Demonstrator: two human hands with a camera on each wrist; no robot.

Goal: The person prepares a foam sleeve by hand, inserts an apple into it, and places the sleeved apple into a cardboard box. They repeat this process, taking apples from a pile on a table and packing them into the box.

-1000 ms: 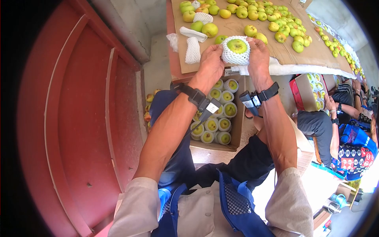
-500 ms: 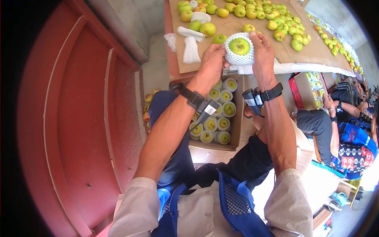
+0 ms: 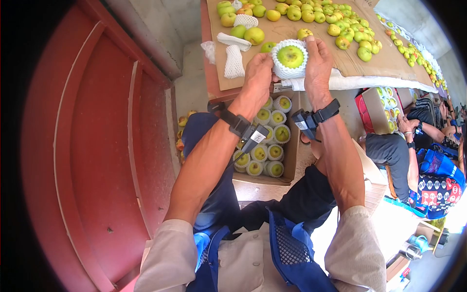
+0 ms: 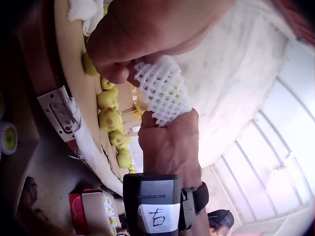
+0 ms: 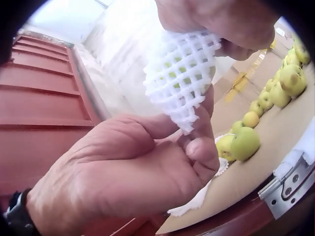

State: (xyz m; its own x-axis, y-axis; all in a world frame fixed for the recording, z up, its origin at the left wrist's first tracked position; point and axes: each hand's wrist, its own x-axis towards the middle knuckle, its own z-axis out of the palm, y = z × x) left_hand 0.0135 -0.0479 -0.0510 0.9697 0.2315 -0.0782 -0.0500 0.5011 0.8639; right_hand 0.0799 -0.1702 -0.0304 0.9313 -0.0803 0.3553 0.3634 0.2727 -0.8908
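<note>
We locate the green fruit (image 3: 291, 56) inside a white foam net (image 3: 287, 72), which covers its sides and leaves its top bare. The netted fruit is held off the surface, between both hands, at the near edge of the table (image 3: 214, 92).

Left hand (image 3: 258, 74): we find it grasping the foam net. In the right wrist view, its thumb and fingers pinch the gathered lower end of the mesh.

Right hand (image 3: 317, 61): we find it also grasping the foam net, fingers curled along the right side of the netted fruit and the thumb near the rim.

A cardboard sheet (image 3: 272, 34) covers the table. Loose fruit (image 3: 335, 19), green and yellow, lies spread over it beyond the hands. Spare foam nets (image 3: 234, 61) lie on the sheet, just left of the left hand.

Below the table edge, under the forearms, we note a carton (image 3: 291, 160) filled with netted fruit in rows. A red door (image 3: 97, 146) stands to the left. Another person (image 3: 396, 155) sits at the right.
</note>
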